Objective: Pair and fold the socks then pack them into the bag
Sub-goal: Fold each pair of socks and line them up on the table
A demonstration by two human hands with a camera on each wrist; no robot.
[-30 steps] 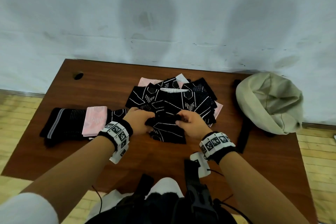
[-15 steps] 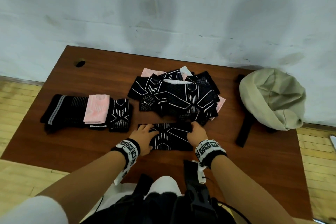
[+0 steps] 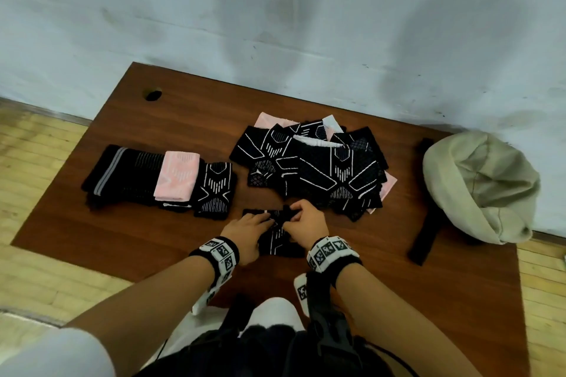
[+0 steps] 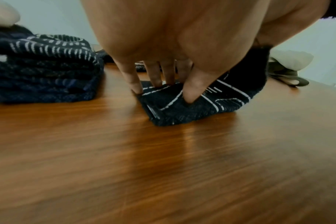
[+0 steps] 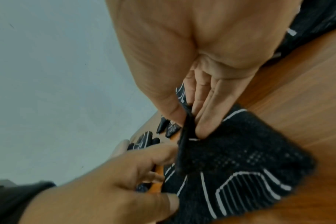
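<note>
You are working a black patterned sock (image 3: 280,236) at the 6 o'clock edge of the table (image 3: 128,232). Your left hand (image 3: 248,231) is pressing its straightened fingers (image 4: 153,75) flat on the sock's left end, pinning it down. Your right hand (image 3: 307,223) is pinching a raised fold of the same sock between thumb and fingers (image 5: 205,118), lifting that edge off the rest of the fabric. The unsorted sock pile (image 3: 315,168) is lying just beyond your hands at 12 o'clock. The folded sock stack (image 3: 159,177) is sitting at 9 o'clock, apart from the pile. The beige bag (image 3: 481,187) is resting at 3 o'clock, well apart from the sock.
</note>
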